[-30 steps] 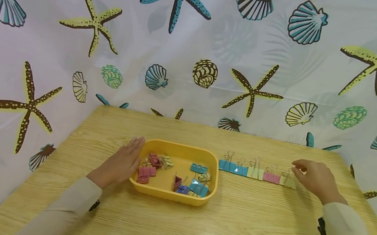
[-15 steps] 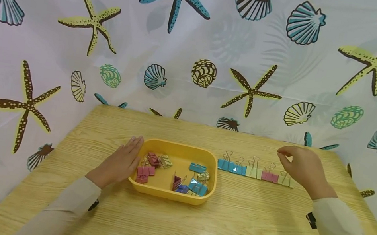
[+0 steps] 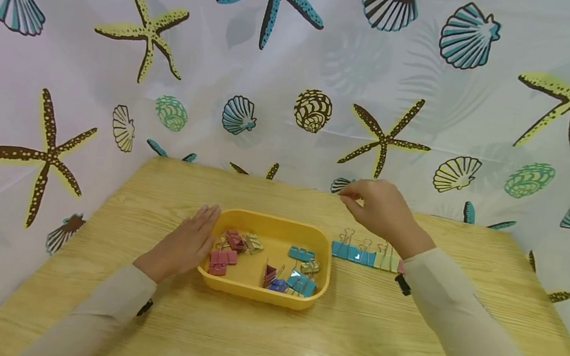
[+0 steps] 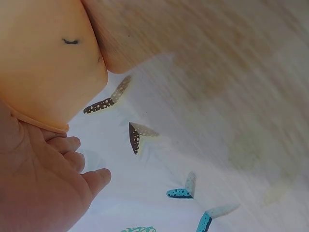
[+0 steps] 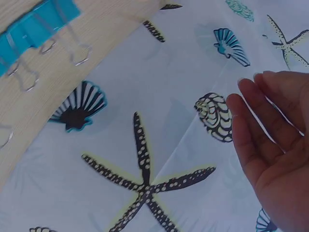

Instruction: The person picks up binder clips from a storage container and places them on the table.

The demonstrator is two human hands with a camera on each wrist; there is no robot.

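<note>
My left hand (image 3: pixel 185 245) rests with straight fingers along the left rim of a yellow plastic tray (image 3: pixel 279 220). In the left wrist view, its fingers lie against the tray's wall (image 4: pixel 53 63). Several binder clips are inside, among them a pink clip (image 3: pixel 223 256) and a blue clip (image 3: pixel 301 254). My right hand (image 3: pixel 381 208) hovers behind the tray's right end, fingers loosely bent; the right wrist view shows nothing in it. Below it stands a row with blue binder clips (image 3: pixel 344 251) and a pale yellow binder clip (image 3: pixel 385 262), handles up. My right arm hides the row's right part.
The wooden table (image 3: pixel 240 342) reaches back to a white curtain (image 3: pixel 277 79) printed with starfish and shells. The clip row begins right beside the tray's right end. Dark straps show at both wrists.
My right hand has moved left from the right end of the clip row, rising over the row towards the tray. The left hand stays at the tray's rim.
</note>
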